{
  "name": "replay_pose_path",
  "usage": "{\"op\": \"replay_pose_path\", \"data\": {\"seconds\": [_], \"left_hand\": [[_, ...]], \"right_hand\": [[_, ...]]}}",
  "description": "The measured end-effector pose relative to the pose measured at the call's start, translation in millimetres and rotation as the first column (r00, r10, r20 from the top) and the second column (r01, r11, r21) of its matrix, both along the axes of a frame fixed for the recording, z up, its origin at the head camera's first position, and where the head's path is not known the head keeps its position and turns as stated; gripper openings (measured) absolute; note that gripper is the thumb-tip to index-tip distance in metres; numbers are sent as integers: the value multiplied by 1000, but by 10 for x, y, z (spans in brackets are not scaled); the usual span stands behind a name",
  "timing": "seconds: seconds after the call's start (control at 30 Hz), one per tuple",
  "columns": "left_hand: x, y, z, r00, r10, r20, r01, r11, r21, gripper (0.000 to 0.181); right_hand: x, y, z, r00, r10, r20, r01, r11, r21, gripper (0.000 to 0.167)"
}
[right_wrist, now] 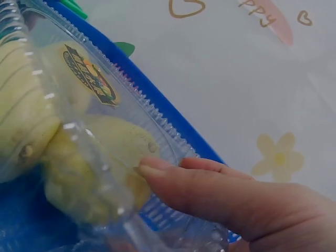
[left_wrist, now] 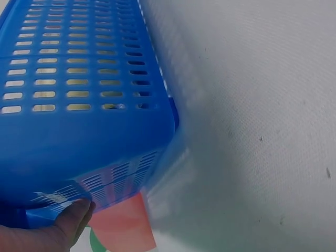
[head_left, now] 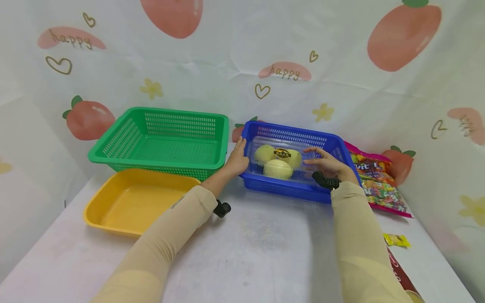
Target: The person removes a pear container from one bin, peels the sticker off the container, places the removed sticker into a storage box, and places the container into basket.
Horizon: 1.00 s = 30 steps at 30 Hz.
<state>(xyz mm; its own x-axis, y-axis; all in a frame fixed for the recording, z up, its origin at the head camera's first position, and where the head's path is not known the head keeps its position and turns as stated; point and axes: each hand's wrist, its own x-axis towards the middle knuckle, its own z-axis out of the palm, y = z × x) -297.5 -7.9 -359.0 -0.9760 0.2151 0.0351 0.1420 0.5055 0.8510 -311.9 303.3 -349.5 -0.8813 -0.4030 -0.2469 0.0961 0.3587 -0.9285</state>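
A clear plastic clamshell box (head_left: 307, 171) of pale yellow-green, pear-like fruits (head_left: 278, 169) sits inside the blue slotted basket (head_left: 288, 191). A black and gold label (right_wrist: 90, 75) is on its lid. My right hand (head_left: 326, 163) grips the right end of the box, thumb (right_wrist: 173, 181) on the clear plastic and fingers at its far edge. My left hand (head_left: 237, 159) touches the basket's left side with its fingers extended along the rim. In the left wrist view only a fingertip part (left_wrist: 73, 218) shows against the blue wall; the other fingers are hidden there.
A green slotted basket (head_left: 182, 151) stands at the back left, with a yellow tray (head_left: 132, 206) before it. Right of the blue basket lies a colourful candy bag (head_left: 379, 181). A small yellow packet (head_left: 396, 240) and a dark red package (head_left: 403, 273) lie near the right edge.
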Motion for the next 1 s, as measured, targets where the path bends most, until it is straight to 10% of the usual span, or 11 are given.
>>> {"op": "replay_pose_path", "data": {"seconds": [0.6,1.0], "left_hand": [[20,-1,27,1000,-9,14,9,1000,-16,65],[35,-5,36,1000,-13,11,14,1000,-20,66]], "right_hand": [[5,-69,123,983,-182,28,184,971,-151,21],[63,-48,266,984,-178,4,176,971,-161,25]]}}
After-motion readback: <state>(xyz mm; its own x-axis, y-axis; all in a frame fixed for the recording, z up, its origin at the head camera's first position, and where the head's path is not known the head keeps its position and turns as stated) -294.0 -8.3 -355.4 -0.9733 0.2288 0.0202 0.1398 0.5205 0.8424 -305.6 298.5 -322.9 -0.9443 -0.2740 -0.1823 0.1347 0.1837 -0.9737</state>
